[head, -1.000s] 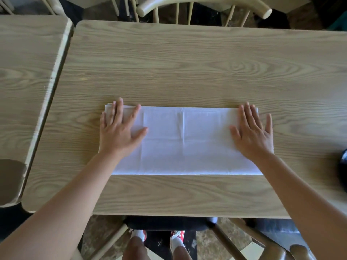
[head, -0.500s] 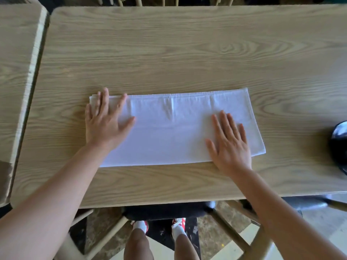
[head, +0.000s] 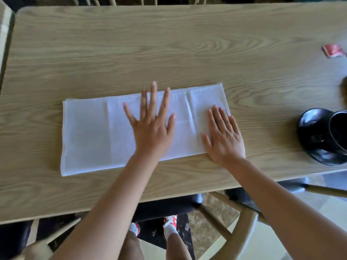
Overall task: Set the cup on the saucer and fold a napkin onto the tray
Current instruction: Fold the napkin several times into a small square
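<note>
Napkin: lying flat on the bench, folded long.
Left hand: pressing its middle, fingers spread flat.
Right hand: pressing its right end, flat.
Cup: sitting at the right edge.

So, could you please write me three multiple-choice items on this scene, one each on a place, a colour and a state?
1. Where does the left hand rest?
A. napkin's middle
B. bare table
C. black cup
2. What colour is the napkin?
A. red
B. white
C. black
3. How is the right hand held?
A. fist
B. pinching a corner
C. flat, fingers straight

Key: 1 A, its spread fingers lie on the cloth's centre; 2 B, the cloth is plain white; 3 C, the palm presses the napkin's right end.
</note>
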A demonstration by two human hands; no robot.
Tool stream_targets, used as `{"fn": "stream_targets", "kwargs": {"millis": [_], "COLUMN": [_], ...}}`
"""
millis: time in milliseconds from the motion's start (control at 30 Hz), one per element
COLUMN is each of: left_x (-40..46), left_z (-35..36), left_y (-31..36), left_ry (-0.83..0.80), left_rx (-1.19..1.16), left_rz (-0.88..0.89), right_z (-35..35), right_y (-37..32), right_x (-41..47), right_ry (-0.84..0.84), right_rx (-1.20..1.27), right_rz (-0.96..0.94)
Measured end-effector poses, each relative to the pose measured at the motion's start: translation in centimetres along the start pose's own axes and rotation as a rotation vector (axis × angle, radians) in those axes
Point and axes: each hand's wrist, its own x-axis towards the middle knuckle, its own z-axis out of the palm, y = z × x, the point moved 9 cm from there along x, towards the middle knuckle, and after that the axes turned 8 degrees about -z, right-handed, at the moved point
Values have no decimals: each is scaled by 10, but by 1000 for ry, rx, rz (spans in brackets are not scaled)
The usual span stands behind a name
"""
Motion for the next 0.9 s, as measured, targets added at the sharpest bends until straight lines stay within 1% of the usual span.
{"fn": "stream_targets", "kwargs": {"millis": [33, 67, 100, 167, 333, 433, 533, 600, 667, 800, 900], "left_x": [-14, -25, -32, -34, -30, -28, -32, -41, -48, -50, -65], "left_z": [16, 31, 44, 57, 55, 42, 10, -7, -12, -12, -17], "left_y": [28, 44, 49, 43, 33, -18, -109, -155, -171, -168, -170], "left_ry": [-46, -101, -152, -201, -269, -279, -218, -235, -258, -268, -270], "left_rx": [2, 16, 39, 61, 90, 137, 163, 191, 203, 206, 202], "left_rz": [66, 95, 88, 50, 116, 92, 14, -24, -22, -29, -14], "right_z": [0, 0, 0, 0, 0, 0, -1, -1, 0, 2, 3], "right_y": [0, 0, 0, 0, 2, 3, 3, 3, 2, 0, -4], "right_x": [0, 0, 0, 0, -1, -1, -1, -1, -2, -3, -21], "right_ry": [2, 3, 3, 12, 9, 3, -6, -15, -27, -60, -85], "right_rx": [3, 4, 5, 6, -7, -9, -20, -22, -25, -14, -7], "right_rz": [1, 1, 0, 2, 2, 11, 8, 10, 5, 25, 22]}}
